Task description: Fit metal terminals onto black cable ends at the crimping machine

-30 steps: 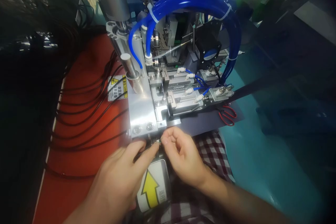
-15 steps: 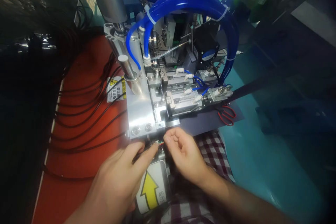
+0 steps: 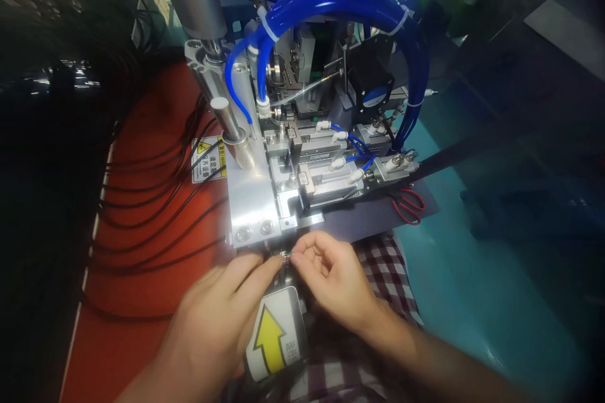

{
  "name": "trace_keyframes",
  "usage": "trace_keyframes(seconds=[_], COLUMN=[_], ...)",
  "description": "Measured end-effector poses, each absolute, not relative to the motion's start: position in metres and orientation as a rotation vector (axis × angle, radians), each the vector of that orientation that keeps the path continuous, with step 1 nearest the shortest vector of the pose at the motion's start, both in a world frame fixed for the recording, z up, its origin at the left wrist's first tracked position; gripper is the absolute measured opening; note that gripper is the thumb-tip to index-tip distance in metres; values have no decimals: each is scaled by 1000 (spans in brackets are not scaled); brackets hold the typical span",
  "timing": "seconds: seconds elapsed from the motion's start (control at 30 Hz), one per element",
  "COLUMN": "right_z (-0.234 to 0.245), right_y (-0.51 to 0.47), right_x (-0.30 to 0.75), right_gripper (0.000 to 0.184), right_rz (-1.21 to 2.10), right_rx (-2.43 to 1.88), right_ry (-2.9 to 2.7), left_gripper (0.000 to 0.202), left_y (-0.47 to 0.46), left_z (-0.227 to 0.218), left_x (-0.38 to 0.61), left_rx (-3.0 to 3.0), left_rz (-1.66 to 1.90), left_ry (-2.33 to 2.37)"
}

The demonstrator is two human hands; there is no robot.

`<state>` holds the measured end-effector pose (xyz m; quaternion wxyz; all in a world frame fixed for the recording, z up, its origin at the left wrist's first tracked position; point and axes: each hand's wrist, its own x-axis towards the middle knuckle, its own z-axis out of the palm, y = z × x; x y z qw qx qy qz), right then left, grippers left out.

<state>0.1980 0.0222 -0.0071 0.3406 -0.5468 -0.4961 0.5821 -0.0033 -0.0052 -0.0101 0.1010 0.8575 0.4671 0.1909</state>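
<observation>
My left hand [image 3: 222, 315] and my right hand [image 3: 333, 277] meet just below the front edge of a metal machine fixture [image 3: 255, 201]. Both pinch the thin coloured wire ends of a small cable [image 3: 285, 257] between fingertips. The left forefinger and thumb hold it from the left, while the right fingers are curled and nip it from the right. Beneath the hands lies a white label with a yellow arrow [image 3: 274, 337]. The rest of the cable is hidden by my hands.
Blue air hoses [image 3: 340, 3] arch over the machine. Several black cables [image 3: 155, 201] loop across the red mat [image 3: 142, 302] on the left. Red-handled scissors [image 3: 409, 204] lie on a grey plate at right. A warning sticker [image 3: 208, 160] sits beside a steel cylinder [image 3: 231, 132]. Checked cloth [image 3: 382, 264] shows below.
My right hand has shifted slightly left and closer to the left fingertips, pinching the wire ends tighter. The view has tilted up a little.
</observation>
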Motion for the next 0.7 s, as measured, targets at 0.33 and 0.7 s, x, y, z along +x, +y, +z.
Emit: trace_keyframes(seconds=[0.33, 0.7], right_z=[-5, -4], right_y=[30, 27], right_x=[198, 197], right_gripper=[19, 8], right_rz=[1898, 1739], right_rx=[-1326, -1375], right_ry=[-937, -1066], left_gripper=[34, 32], left_y=[-2, 3], left_z=[-9, -3], left_x=[-2, 0], left_rx=[2508, 2504], left_rz=[644, 635], left_ry=[1405, 1335])
